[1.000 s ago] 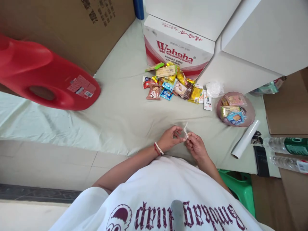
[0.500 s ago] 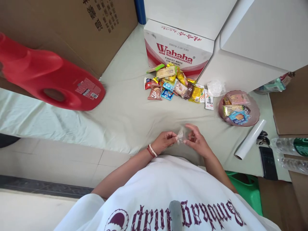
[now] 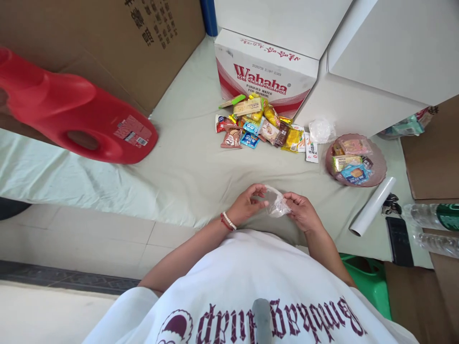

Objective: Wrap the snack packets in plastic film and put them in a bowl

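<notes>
Just below centre frame, the right hand (image 3: 301, 210) pinches the plastic (image 3: 278, 205), which looks only partly spread, still crumpled; the left hand (image 3: 245, 205) curls at its edge, its grip unclear. Some packets (image 3: 355, 173) sit in the bowl (image 3: 383, 165) at right; a loose pile (image 3: 270, 131) remains outside, upper centre

Location type: apparently a home. Indicators: pale-green cloth-covered tabletop (image 3: 186, 153), beige square floor tiles (image 3: 103, 239), round pink translucent snack bowl (image 3: 383, 165), green plastic stool (image 3: 375, 284).
</notes>
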`<state>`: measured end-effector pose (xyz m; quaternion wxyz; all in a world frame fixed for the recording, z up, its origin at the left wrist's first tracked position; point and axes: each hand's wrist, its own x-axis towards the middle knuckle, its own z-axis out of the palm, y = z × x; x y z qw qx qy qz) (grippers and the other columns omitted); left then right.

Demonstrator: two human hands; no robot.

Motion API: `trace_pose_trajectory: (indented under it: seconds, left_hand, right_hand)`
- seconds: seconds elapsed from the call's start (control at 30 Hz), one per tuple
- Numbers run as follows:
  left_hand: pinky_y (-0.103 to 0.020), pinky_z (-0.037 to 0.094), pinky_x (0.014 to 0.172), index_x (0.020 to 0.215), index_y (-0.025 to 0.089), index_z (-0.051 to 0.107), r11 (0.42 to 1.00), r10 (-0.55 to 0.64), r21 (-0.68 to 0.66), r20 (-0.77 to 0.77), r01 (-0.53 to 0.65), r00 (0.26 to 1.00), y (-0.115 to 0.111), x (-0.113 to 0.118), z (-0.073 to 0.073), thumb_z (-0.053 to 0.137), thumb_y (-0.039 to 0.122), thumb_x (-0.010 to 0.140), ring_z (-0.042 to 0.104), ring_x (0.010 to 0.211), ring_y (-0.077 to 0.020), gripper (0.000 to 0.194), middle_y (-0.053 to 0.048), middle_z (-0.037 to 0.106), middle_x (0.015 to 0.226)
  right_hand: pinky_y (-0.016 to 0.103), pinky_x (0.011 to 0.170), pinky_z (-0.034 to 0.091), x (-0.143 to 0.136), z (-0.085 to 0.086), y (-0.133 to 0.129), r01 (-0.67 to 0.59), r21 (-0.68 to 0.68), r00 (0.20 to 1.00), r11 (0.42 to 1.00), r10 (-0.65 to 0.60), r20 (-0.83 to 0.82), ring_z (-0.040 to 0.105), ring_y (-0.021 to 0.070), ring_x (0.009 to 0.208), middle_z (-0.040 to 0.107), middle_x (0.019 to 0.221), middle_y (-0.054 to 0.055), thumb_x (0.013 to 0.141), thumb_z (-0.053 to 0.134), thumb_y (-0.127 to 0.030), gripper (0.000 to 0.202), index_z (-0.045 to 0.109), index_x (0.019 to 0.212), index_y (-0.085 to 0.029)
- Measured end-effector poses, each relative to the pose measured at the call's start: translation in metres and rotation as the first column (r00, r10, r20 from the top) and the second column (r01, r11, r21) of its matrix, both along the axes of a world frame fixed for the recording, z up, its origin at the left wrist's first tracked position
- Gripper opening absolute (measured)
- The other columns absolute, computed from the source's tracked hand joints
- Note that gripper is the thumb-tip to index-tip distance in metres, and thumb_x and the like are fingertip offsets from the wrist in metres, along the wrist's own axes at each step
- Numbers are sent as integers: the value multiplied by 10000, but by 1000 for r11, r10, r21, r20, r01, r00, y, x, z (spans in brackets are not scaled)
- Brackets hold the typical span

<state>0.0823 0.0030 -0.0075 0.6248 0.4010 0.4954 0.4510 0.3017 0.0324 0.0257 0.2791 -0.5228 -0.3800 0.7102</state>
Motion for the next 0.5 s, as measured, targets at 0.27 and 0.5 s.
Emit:
trace_pose_trajectory:
  seconds: [0.27, 0.5]
  left_hand:
    - [-274, 420, 670, 724, 200, 565, 988, 157, 45, -227, -151, 961, 5, -5, 12, 635, 589, 850, 489, 689, -132, 415, 16, 551, 684]
    - [-270, 432, 672, 731, 194, 601, 991, 125, 76, -268, -108, 955, 3, 20, 8, 682, 465, 820, 539, 721, -138, 297, -7, 599, 770]
  right_hand:
    - [224, 440, 191, -5, -9, -5, 79, 76, 996, 994, -82, 37, 292, 72, 468, 495, 564, -61, 690, 871, -513, 367, 681, 805, -221]
    - [245, 516, 319, -18, -15, -4, 123, 273, 984, 954, -153, 93, 393, 116, 575, 526, 660, -42, 768, 820, -453, 265, 667, 838, -247]
